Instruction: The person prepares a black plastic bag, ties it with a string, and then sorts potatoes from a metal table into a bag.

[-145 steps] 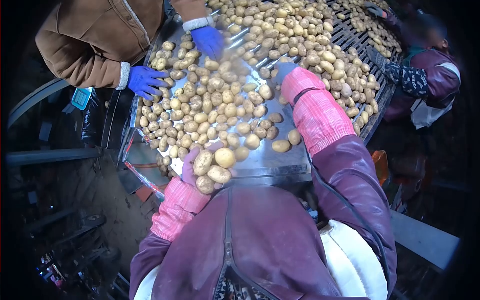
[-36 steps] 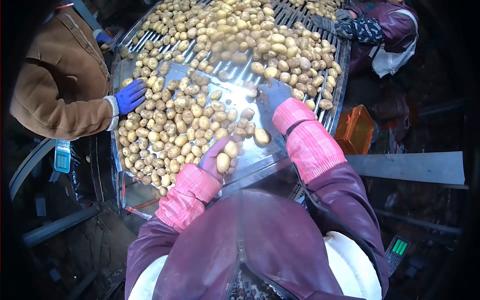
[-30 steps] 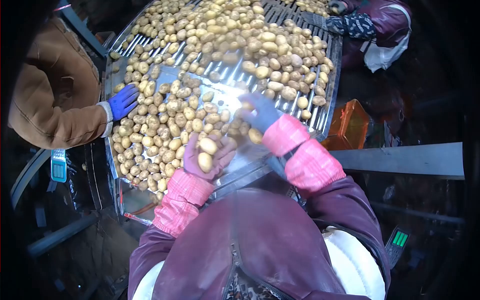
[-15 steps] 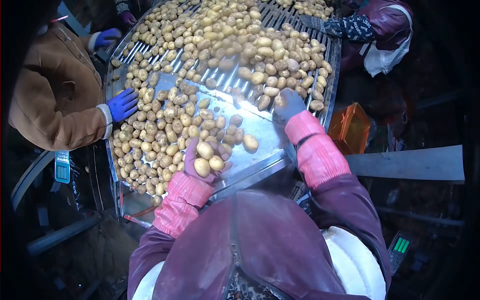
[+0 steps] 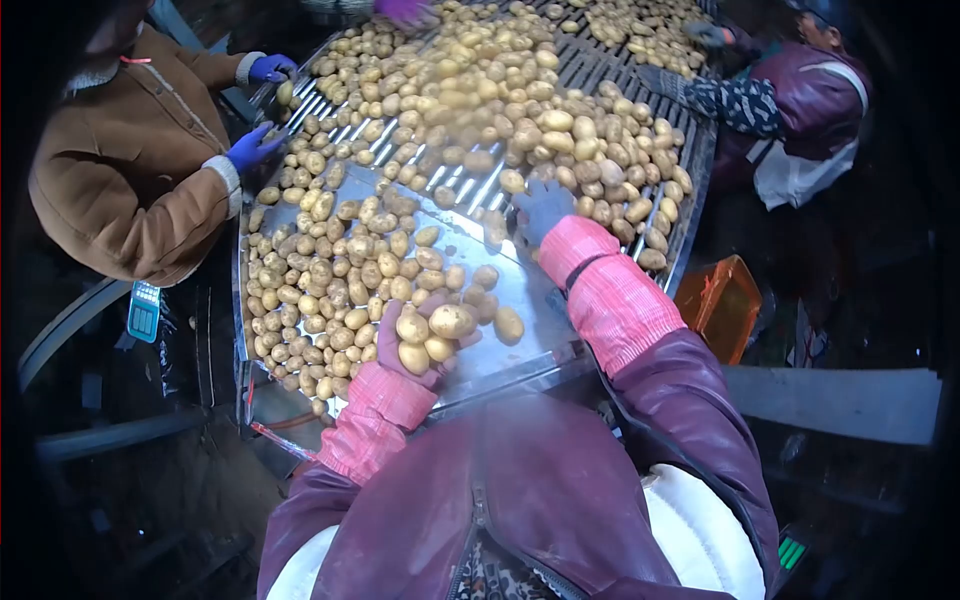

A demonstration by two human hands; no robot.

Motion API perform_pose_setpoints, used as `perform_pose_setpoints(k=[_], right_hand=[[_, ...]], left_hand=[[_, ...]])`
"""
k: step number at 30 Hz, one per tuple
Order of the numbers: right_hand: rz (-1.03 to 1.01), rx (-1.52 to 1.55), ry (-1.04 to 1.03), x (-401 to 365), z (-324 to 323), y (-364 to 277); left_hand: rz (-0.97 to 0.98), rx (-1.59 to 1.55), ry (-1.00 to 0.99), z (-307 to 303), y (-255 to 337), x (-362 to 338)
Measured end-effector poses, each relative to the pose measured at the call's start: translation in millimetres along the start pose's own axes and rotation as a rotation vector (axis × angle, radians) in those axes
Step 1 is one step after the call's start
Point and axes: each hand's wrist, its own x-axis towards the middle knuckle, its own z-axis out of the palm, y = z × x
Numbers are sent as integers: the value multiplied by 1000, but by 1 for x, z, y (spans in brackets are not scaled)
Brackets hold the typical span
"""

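My left hand, in a pinkish-purple glove, is cupped palm up around several potatoes above the metal tray's front part. My right hand, in a grey-blue glove, is over the lower end of the slatted conveyor. Its fingers look apart, with no potato visible in them. A blurred potato is just left of that hand. Loose potatoes lie close to its right. A large heap of potatoes covers the left side of the metal tray.
A co-worker in a brown coat works at the left with blue gloves. Another person in a maroon jacket reaches in from the right. A purple glove shows at the far edge. An orange crate stands right of the conveyor.
My right hand has moved left, and the potato at its fingers is no longer there. My left hand now holds one more potato. The brown-coated co-worker's hands have drawn back, one with a potato.
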Motion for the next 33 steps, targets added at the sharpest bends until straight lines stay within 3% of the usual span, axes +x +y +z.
perform_pose_setpoints(k=[3, 6, 8, 9, 12, 15, 19, 22, 23, 25, 26, 28, 33], right_hand=[[-104, 377, 21, 2, 9, -1], [79, 360, -10, 22, -18, -1], [76, 259, -26, 41, -46, 1], [97, 235, -128, 55, -41, 3], [147, 195, -430, 81, -43, -6], [9, 123, -442, 88, -27, 1], [-17, 256, -322, 95, -5, 9], [24, 266, -224, 103, -55, -13], [0, 237, -295, 112, -49, -13], [-56, 179, -430, 125, -35, -18], [-127, 147, -420, 123, -44, -20], [-70, 245, -476, 132, -27, -17], [75, 126, -307, 142, -9, -24]], left_hand=[[24, -137, -35, -8, -1, 0], [2, -270, 108, -1, -2, -5], [8, -303, -227, -35, -7, 2], [15, -312, -400, -37, -4, 3], [56, -396, 30, -6, 0, -7], [20, -357, -331, -32, -3, -3], [76, -164, -249, -39, 0, 0], [77, -57, -276, -46, 3, -4], [49, -181, -329, -54, -1, 1], [59, -210, -252, -46, 2, -3], [93, -117, -124, -20, 9, -15], [83, -124, -55, -17, 9, -17], [58, -279, -240, -26, -1, -18]])
